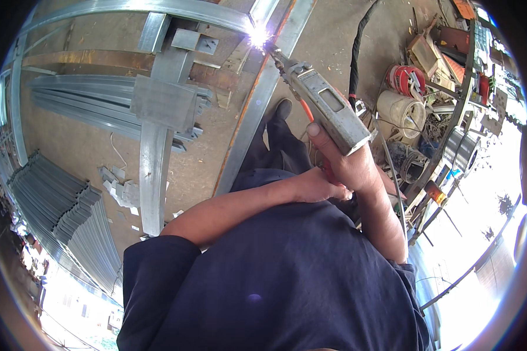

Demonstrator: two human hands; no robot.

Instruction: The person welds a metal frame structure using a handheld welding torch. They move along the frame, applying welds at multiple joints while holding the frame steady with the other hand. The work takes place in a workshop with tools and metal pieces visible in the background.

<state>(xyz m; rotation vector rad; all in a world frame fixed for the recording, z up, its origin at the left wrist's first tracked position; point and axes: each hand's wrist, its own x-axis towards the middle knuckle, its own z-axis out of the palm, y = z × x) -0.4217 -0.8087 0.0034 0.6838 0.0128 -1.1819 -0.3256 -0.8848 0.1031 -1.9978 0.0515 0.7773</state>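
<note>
Dark shirt (275,263), boxy grey tool (344,124)

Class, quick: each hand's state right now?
Left hand: by the right; its grip cannot be told.
Right hand: closed, holding the grey welding tool.

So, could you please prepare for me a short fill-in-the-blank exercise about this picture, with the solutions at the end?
The thumb against the grey tool belongs to the ____ hand.
The dark shirt has ____ sleeves, leaving both forearms bare.
The bucket just above the white bucket in the picture is coloured ____.
The ribbed metal stack lies on the person's ____ side.
Missing words: right; short; red; left.
</note>
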